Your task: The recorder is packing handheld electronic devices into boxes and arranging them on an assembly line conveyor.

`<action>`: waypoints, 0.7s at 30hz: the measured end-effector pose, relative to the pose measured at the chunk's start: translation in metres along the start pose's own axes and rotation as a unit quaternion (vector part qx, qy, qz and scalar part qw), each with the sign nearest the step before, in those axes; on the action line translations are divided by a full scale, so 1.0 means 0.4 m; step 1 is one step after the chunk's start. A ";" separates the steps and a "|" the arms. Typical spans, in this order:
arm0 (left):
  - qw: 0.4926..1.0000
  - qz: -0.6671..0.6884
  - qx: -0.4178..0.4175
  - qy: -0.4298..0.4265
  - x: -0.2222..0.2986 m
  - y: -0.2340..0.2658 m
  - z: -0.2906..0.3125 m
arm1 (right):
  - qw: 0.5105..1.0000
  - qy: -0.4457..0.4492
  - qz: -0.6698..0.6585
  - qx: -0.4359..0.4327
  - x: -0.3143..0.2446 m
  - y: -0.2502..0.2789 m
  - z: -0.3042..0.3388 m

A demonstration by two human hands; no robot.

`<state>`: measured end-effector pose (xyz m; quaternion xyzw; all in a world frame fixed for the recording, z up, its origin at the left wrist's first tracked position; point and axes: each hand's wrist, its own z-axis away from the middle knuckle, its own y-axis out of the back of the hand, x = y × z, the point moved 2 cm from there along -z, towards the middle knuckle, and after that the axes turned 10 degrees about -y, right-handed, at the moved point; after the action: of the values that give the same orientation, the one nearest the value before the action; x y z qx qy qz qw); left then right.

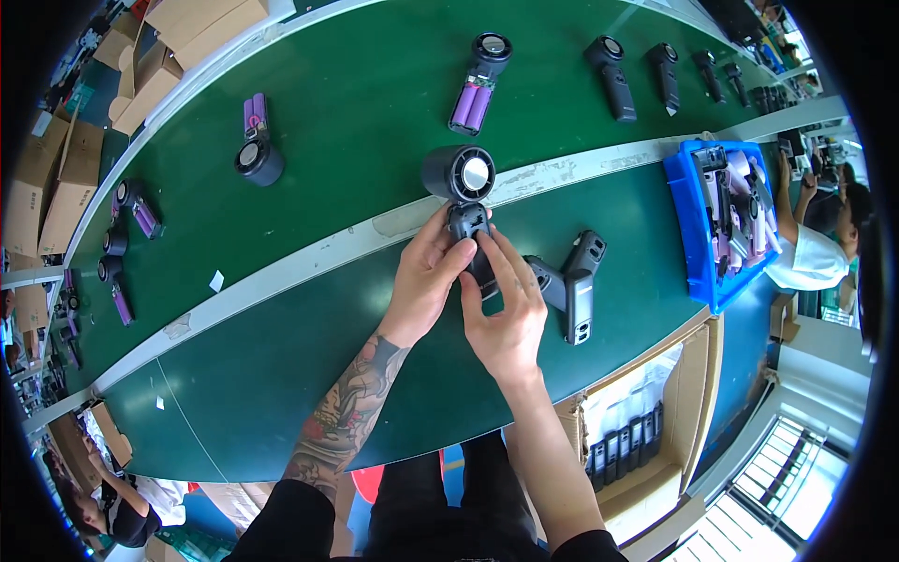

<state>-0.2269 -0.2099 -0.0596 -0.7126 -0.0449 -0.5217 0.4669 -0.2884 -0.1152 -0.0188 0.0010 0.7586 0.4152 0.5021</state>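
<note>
Handheld fan [457, 175] hides part of the pale rail [571, 173], near dark casings [580, 304].

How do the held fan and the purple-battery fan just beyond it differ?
The held fan is between the left grip and right grip; the purple-battery fan lies on the green surface. The held fan's handle, where visible, is dark; the purple-battery fan's two batteries sit bare. Both are round-headed and dark-rimmed.

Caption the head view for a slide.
Left hand and right hand hold a dark handheld fan over a green workbench, blue bin at right.
</note>
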 end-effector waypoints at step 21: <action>0.967 -0.242 -0.071 0.020 -0.008 -0.016 0.041 | 0.970 -0.169 0.049 -0.168 0.026 0.025 -0.003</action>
<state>-0.2205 -0.1933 -0.0586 -0.7015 -0.1698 -0.6349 0.2755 -0.2985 -0.1050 -0.0201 0.0239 0.5807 0.5546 0.5955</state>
